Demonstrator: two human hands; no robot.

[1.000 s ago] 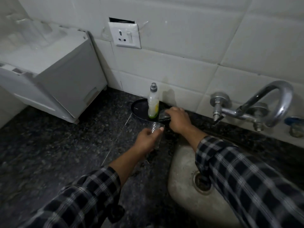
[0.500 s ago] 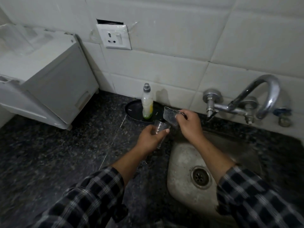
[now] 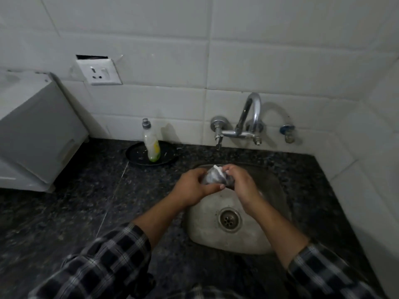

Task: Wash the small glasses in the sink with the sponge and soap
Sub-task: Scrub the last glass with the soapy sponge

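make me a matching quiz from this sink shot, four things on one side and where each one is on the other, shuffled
Things
1 soap bottle
2 tap
3 drain
4 sponge

Places
a in the bottom of the sink
b gripped between left hand and right hand
c upright on the black tray
d mounted on the tiled wall

Pairs: 1-c, 2-d, 3-a, 4-b
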